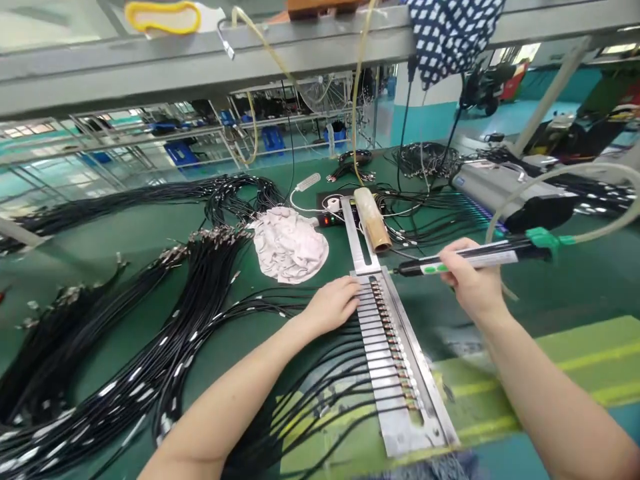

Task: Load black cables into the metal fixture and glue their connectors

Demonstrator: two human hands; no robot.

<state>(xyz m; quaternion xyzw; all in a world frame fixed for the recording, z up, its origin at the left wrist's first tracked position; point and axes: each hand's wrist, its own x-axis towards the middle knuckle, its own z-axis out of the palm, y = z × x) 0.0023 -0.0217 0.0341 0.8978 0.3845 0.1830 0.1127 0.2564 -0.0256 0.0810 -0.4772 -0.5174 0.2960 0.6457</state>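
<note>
My right hand (473,280) is closed around a black dispensing pen (507,253) with green buttons, a white label, and a green rear cap joined to a clear hose. The pen's tip points left, close to the upper end of a long metal fixture (395,430). Along the fixture's slot sits a row of small cable ends (397,343) with coppery and white parts. My left hand (333,303) lies at the fixture's upper left edge, fingers curled in on the black cables (330,360) that enter from the left. Its fingertips partly hide those cables.
Thick bundles of black cables (200,287) spread over the left side. A crumpled pale cloth (290,247) and a brown-ended tube (370,220) lie beyond the fixture. A grey machine (510,190) stands at back right. A metal beam (300,57) crosses overhead, with hoses hanging down.
</note>
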